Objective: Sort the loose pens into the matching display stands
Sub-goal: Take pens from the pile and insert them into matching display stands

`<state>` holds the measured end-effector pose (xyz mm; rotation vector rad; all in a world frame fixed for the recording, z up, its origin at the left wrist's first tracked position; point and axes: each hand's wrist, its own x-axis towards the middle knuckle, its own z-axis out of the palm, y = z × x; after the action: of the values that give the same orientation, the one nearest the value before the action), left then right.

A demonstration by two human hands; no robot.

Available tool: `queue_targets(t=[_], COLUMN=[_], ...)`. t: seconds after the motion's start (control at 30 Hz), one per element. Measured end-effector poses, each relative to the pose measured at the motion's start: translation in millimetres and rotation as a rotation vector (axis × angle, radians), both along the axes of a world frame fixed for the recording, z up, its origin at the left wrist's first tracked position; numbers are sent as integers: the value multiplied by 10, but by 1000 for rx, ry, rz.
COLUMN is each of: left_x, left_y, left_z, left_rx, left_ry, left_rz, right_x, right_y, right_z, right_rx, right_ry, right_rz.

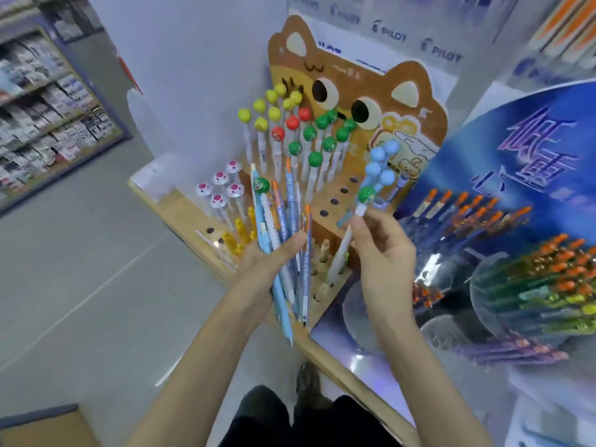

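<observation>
Sorting is only partly done, I think. Lots of ball-top pens stand in the cat stand (364, 75), with yellow, red and green ones in groups, but some holes (334, 201) near the front have nothing in them. My left hand (267, 262) grips a big bunch of pens (290, 214), fanned out, so many are left to put away. My right hand (383, 250) pinches one green-top pen (366, 194) between thumb and fingers, near its top. That pen is up in the air, close to the open holes and not far from the other green pens (317, 137).
</observation>
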<state>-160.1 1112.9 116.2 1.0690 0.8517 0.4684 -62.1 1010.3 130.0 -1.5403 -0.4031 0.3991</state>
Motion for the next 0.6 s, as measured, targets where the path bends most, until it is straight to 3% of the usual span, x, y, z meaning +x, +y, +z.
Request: queue_targets(t=[0.2, 0.6], left_x=[111, 204], left_y=[432, 1069], left_z=[42, 159], left_rx=[39, 56], left_ry=[-40, -61], left_rz=[-144, -467], right_x=[125, 300], right_y=[315, 773], right_z=[65, 156], right_rx=[-126, -309], right_ry=[-307, -569], right_rz=[-192, -516])
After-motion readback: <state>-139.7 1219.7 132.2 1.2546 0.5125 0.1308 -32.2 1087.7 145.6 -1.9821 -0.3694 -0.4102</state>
